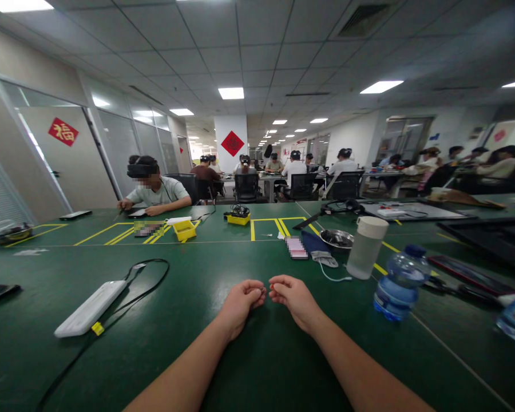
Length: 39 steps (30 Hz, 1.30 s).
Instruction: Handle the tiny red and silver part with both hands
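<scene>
My left hand [245, 302] is closed in a pinch just above the green tabletop [189, 343], with a tiny dark object at its fingertips, too small to name. Close beside it, my right hand [292, 296] also pinches; a speck of orange-red shows between thumb and forefinger, its kind unclear. The fingertips of both hands nearly meet, with a narrow gap between them. Beyond the right hand lie a pixelated phone-like item [296, 248] and a dark blue and grey pouch [321, 249] with a pale cord.
A white power bank [92, 308] with a black cable lies left. At right stand a frosted cup [367, 247], a blue-capped water bottle [400, 283] and a metal bowl [337, 238]. Yellow trays [184, 230] sit farther back. A person [157, 189] works across the table.
</scene>
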### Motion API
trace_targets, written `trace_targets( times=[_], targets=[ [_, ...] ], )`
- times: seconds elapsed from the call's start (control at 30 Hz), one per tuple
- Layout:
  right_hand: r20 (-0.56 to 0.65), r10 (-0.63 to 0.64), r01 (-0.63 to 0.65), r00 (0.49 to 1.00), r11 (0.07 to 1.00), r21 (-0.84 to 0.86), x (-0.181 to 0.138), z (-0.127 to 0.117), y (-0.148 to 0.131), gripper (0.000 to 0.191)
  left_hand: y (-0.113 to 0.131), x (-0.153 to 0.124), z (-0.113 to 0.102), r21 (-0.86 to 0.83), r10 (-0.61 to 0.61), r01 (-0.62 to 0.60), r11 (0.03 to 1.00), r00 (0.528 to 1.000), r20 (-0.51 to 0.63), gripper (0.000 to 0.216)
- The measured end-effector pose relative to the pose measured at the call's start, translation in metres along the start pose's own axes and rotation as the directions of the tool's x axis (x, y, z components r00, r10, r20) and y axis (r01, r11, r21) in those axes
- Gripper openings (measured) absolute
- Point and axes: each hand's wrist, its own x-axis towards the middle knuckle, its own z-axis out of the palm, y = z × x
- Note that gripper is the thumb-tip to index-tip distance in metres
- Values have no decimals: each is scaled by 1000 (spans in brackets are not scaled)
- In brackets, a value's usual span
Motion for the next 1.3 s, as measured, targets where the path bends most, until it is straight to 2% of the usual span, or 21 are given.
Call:
trace_targets(
  times=[0.17,0.4,0.6,0.87,1.1,1.3],
  targets=[
    [37,11,-11,999,1000,20,-1,1,2,15,-3,2,-2,-24,-18,18,1000,1000,-24,16],
    [53,16,-14,998,999,-36,-3,2,1,19,-3,1,0,6,-19,19,1000,1000,-25,19],
    [114,-43,58,993,990,-132,-3,1,4,22,1,-1,2,92,0,-2,996,1000,21,23],
    [204,-100,144,974,966,-214,-3,0,2,19,3,-1,2,138,-7,4,990,1000,23,27],
    [250,-101,167,963,952,-256,-3,-1,-2,19,6,-2,0,171,-21,1,985,993,114,23],
    [286,-61,136,956,958,-251,-2,-4,1,20,13,-3,-7,147,-124,94,985,970,207,24]
  ],
)
